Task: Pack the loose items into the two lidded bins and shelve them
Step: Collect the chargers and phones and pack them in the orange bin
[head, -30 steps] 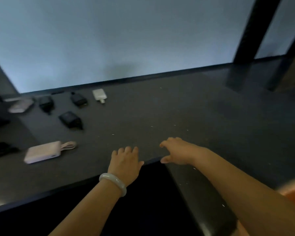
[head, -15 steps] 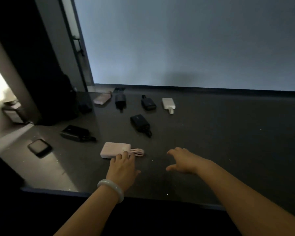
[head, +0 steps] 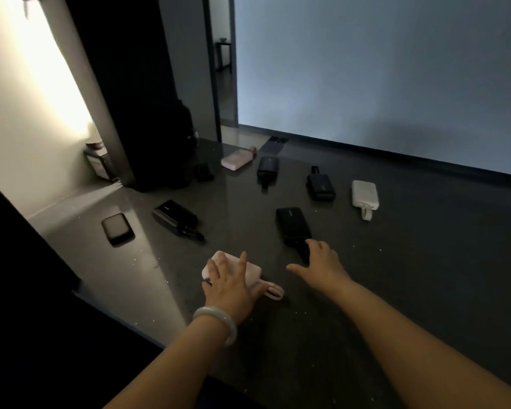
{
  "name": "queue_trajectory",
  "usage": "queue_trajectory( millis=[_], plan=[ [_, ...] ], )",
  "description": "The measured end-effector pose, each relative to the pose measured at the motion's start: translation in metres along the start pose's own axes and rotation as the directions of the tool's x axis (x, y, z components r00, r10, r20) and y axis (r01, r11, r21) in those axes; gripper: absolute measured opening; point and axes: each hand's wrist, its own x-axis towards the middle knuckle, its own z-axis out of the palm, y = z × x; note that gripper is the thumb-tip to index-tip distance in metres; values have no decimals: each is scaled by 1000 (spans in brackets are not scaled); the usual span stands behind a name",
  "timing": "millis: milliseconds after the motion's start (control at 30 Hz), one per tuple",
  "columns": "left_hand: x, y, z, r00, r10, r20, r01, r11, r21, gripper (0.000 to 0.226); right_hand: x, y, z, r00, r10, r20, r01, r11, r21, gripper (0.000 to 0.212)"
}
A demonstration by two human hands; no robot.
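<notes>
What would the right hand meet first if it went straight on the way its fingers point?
Probably the black power bank: the right hand points at its near end, fingertips beside its dark strap. Whether they touch is unclear.

The dark, shiny table (head: pixel 410 290) had little packs spread out on it. The near pink pack (head: pixel 252 273) lay closest to the front edge, and its loop (head: pixel 274 291) stuck out to the right. Just behind it lay the middle black pack (head: pixel 292 224). Farther back lay a row: the white pack (head: pixel 365 194), the short black pack (head: pixel 320 187), the far black pack (head: pixel 268 166) and the far pink pack (head: pixel 236 160). Off to the left lay the long black pack (head: pixel 174 215) and the flat black pack (head: pixel 117 228). A big dark bag (head: pixel 163 152) stood at the far left.
</notes>
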Motion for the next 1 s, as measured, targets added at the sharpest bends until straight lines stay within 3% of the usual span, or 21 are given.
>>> queue_trajectory(
  millis=[133, 467, 533, 600, 700, 800, 1000],
  plan=[
    [15, 5, 17, 1000, -18, -13, 19, 998, 53, 83, 34, 1, 0, 999, -7, -35, 6, 1000, -23, 88],
    [89, -8, -23, 930, 321, 180, -336, 940, 63, 71, 96, 1, 8, 983, 172, -58, -171, 985, 20, 100],
    [97, 4, -25, 967, 229, 112, -222, 972, -71, 83, 104, -2, 12, 980, 185, -72, -185, 983, 7, 102],
    [101, 22, -22, 1000, -27, -6, 25, 981, -195, 99, 113, -6, 15, 979, 189, -81, -189, 982, 7, 103],
    [107, 37, -19, 923, -374, -85, 354, 916, -187, 117, 127, -14, 18, 974, 212, -83, -208, 977, 49, 101],
    [115, 40, -23, 883, -468, -34, 454, 869, -196, 118, 139, -18, 20, 956, 276, -96, -267, 959, 90, 98],
    [130, 36, -30, 854, -500, 142, 516, 783, -349, 110, 144, -17, 26, 890, 452, -52, -429, 872, 236, 109]
  ],
)
